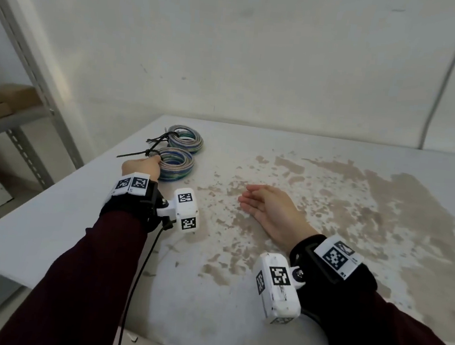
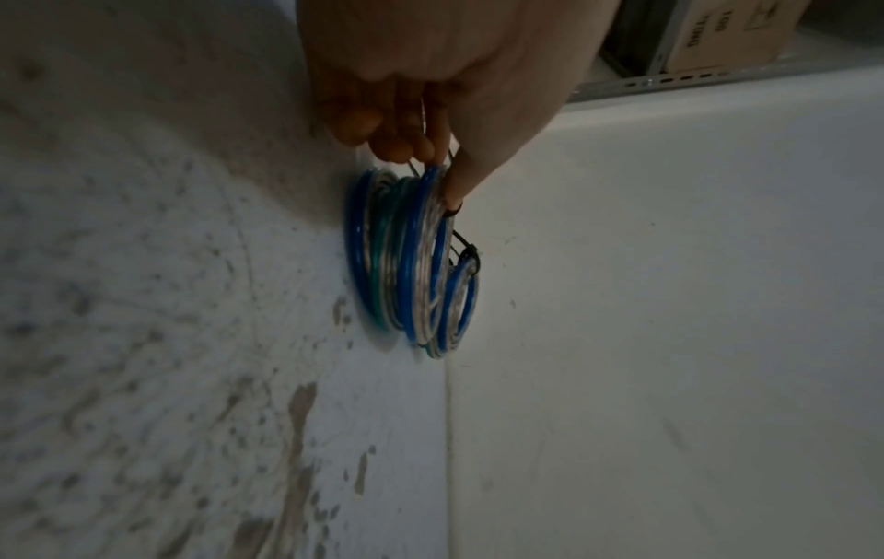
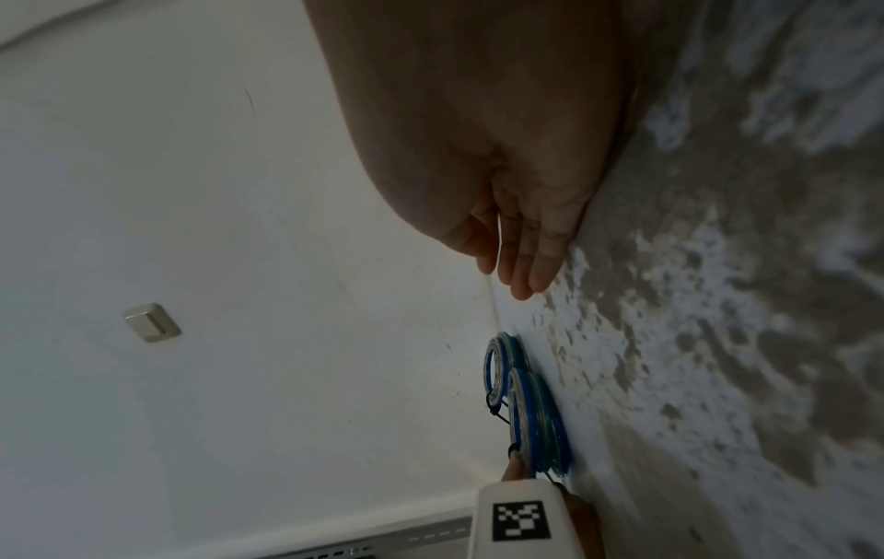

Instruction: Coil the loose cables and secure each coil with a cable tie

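Coils (image 1: 176,164) of cable, two, tied, side by side on my table (image 1: 236,298).
My left hand (image 1: 141,166) pinches the nearer coil's rim; my right hand (image 1: 270,208) rests flat, fingers relaxed.

— How are my hands placed?

— My left hand (image 1: 141,166) reaches forward, arm stretched out, fingers (image 2: 402,145) and thumb curled in a pinching grip. My right hand (image 1: 268,208) lies relaxed on its side on the worktop (image 1: 233,326), fingers (image 3: 526,264) straight and together, holding nothing.

— Sleeves?

— Dark maroon, black wrist straps on both.
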Motion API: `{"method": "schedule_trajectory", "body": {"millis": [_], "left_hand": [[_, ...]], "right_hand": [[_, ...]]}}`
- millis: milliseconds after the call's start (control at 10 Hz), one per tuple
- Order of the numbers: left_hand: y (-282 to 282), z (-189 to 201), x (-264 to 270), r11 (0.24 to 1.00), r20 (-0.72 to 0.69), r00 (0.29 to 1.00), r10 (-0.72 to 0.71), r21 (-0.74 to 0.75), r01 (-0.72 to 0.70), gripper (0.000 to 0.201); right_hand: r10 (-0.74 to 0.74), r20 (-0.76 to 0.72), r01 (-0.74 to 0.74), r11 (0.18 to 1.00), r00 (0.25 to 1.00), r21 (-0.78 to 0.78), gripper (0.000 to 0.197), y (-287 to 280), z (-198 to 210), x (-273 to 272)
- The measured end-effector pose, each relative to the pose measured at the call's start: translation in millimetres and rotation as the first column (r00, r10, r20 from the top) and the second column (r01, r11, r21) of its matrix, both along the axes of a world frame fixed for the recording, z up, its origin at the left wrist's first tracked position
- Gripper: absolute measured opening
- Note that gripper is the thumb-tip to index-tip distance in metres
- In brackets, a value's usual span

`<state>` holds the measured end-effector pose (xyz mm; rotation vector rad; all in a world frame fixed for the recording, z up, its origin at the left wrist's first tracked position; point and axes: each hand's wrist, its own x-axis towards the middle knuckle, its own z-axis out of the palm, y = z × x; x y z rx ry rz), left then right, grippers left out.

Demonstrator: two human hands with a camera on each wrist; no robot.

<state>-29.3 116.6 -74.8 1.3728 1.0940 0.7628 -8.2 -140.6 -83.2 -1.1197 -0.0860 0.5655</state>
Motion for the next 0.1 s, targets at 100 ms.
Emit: {"method": "schedule_trajectory", "body": {"millis": [100], "left_hand": [[7.0, -5.6, 0.0, 0.997, -0.028, 0.999, 0.047, 0.056, -0.045, 0.028]], "right_hand": [[-0.016, -0.024, 0.016, 1.000, 1.000, 0.010, 0.018, -0.5, -1.6, 2.2]]}}
